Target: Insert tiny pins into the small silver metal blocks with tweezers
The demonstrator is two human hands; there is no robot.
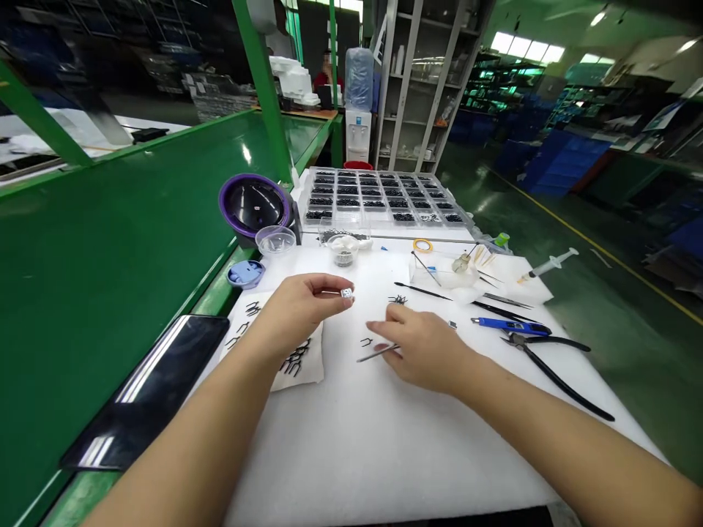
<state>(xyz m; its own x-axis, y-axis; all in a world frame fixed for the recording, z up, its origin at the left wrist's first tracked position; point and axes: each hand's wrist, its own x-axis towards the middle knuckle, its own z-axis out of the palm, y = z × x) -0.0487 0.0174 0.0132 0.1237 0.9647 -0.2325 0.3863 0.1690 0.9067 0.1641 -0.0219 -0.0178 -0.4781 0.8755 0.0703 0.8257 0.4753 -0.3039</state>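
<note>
Pinching a shiny block [346, 293], the left hand [294, 313] holds it at ten o'clock from the right hand [422, 345]. That one grips a thin stick [378, 353], a black fork [367, 342] at its nine o'clock; picking up seems the step, calling for gentle aim.

Left hand [299, 306] and right hand [425, 350]: bare, with slender, rounded fingers [332, 281]. Left forearm [214, 421] and right forearm [549, 421]: bare up to the edge of view, smooth in outline, each tapering toward the hand

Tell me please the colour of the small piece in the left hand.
The small piece looks silvery with darker marks; see head view.
</note>
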